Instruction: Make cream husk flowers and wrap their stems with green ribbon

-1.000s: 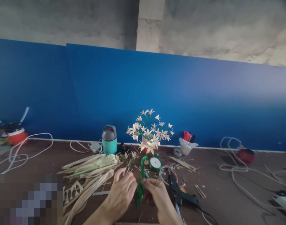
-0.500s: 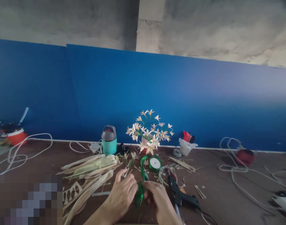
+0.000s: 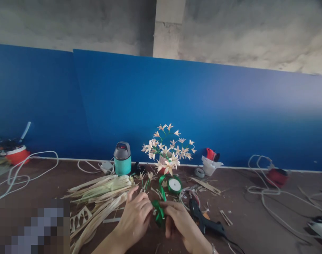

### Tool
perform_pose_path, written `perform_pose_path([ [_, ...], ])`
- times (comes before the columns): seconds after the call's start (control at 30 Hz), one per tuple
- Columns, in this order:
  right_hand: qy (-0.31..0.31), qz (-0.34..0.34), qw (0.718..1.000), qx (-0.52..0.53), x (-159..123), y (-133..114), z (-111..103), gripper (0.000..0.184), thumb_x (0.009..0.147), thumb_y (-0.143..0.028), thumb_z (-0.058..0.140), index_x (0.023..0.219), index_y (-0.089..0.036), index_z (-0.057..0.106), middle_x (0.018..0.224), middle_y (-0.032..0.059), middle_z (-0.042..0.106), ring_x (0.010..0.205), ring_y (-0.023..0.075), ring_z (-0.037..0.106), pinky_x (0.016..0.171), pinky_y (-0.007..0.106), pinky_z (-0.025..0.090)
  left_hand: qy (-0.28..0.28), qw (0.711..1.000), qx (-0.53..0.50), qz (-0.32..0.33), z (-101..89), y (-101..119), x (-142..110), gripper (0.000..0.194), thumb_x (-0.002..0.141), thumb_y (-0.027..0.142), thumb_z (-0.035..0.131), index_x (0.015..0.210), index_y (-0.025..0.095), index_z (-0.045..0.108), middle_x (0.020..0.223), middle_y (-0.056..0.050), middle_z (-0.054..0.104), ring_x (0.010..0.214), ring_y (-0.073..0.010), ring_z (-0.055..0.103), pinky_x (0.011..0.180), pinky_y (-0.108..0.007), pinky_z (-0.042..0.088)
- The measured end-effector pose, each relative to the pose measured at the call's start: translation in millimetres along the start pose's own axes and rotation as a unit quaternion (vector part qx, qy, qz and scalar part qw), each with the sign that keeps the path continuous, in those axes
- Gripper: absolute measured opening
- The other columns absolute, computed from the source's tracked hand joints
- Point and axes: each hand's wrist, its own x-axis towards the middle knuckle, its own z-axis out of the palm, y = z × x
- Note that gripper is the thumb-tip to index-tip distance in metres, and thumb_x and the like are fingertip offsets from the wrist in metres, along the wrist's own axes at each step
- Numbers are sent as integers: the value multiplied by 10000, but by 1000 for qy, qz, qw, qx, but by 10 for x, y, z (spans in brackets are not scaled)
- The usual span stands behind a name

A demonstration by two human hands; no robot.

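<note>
A length of shiny green ribbon (image 3: pixel 159 214) is bunched between my two hands, low in the middle of the view. My left hand (image 3: pixel 136 213) pinches its left side, with the forefinger raised. From the right, my right hand (image 3: pixel 177 218) grips it, fingers curled and partly hidden. Beyond them the ribbon runs up to its spool (image 3: pixel 174 185), which has a white centre. Small straw-coloured flowers on green stems (image 3: pixel 149 177) lie just past my left hand. Behind the spool stands a pot of similar pale flowers (image 3: pixel 166 160).
Dried corn husks (image 3: pixel 103 190) spread to the left. A black glue gun (image 3: pixel 207 220) lies close to my right hand, with a coil of wire (image 3: pixel 189 197) beside it. A teal canister (image 3: pixel 122 164), a white basket (image 3: pixel 210 166) and looped cables (image 3: pixel 261 190) sit near the blue wall (image 3: pixel 140 98).
The ribbon bunch between my hands has risen a little and changed shape. My right hand has turned, its fingers pointing lower, and more of the wrist shows.
</note>
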Motion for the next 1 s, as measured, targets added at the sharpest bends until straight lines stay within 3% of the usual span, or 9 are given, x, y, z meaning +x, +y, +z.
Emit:
perform_pose_path([
  [0.1, 12, -65, 996, -52, 35, 15, -36, 406, 703, -307, 484, 1012, -79, 615, 276, -43, 495, 226, 97, 418, 286, 154, 233, 14, 1000, 8, -12, -42, -18, 40, 164, 795, 126, 457, 678, 194, 549, 610, 38, 577, 707, -135, 533, 964, -443, 214],
  [0.23, 93, -181, 975, -85, 40, 8, -55, 364, 753, -387, 515, 914, -90, 651, 316, -54, 451, 274, 91, 384, 323, 188, 241, 23, 999, 5, -37, -79, -21, 59, 168, 799, 122, 468, 680, 195, 562, 597, 37, 572, 708, -138, 533, 975, -454, 199],
  [0.33, 165, -273, 939, -129, -18, -28, -66, 274, 753, -391, 565, 809, -140, 660, 561, 28, 596, 502, 148, 521, 479, 229, 379, 30, 999, 6, -40, -82, -17, 41, 178, 806, 113, 454, 703, 196, 572, 614, 33, 580, 725, -142, 538, 988, -458, 186],
  [0.43, 207, -326, 907, -170, -60, -35, -76, 209, 771, -369, 563, 704, -181, 624, 726, 57, 615, 694, 189, 545, 646, 252, 405, 35, 999, 18, -23, -64, -26, 2, 186, 814, 105, 430, 774, 196, 586, 678, 17, 609, 789, -152, 552, 995, -450, 185],
  [0.57, 209, -285, 927, -124, -4, 7, -66, 263, 756, -437, 569, 770, -180, 623, 707, 43, 605, 652, 178, 521, 606, 253, 402, 57, 997, 41, -18, -49, -30, -28, 177, 824, 109, 438, 795, 199, 588, 703, 27, 625, 830, -141, 564, 1016, -425, 158],
  [0.63, 169, -254, 949, -79, 44, 11, -60, 335, 728, -476, 591, 842, -165, 646, 754, 53, 638, 686, 187, 540, 626, 255, 412, 65, 997, 44, -3, -56, -18, -22, 161, 828, 119, 453, 794, 199, 588, 708, 36, 632, 830, -129, 571, 1023, -409, 151],
  [0.77, 56, -191, 980, -4, 81, -45, -84, 362, 646, -487, 663, 784, -155, 700, 695, 43, 668, 718, 190, 564, 670, 252, 412, 69, 996, 38, 37, -82, 21, 1, 143, 832, 124, 464, 825, 191, 590, 724, 39, 647, 827, -120, 584, 1028, -398, 151],
  [0.87, 6, -111, 993, 50, 53, -82, -93, 314, 596, -384, 722, 818, -163, 700, 653, 20, 665, 624, 136, 544, 563, 204, 377, 80, 995, 48, 30, -92, 41, 4, 131, 825, 122, 485, 839, 196, 594, 726, 39, 651, 828, -120, 590, 1018, -385, 161],
  [1.0, 0, -41, 996, 74, 4, -64, -16, 276, 581, -334, 735, 777, -143, 698, 538, -19, 578, 448, 64, 400, 421, 176, 245, 91, 994, 59, 22, -88, 59, -3, 142, 831, 129, 478, 851, 203, 597, 721, 38, 650, 829, -122, 590, 993, -364, 186],
])
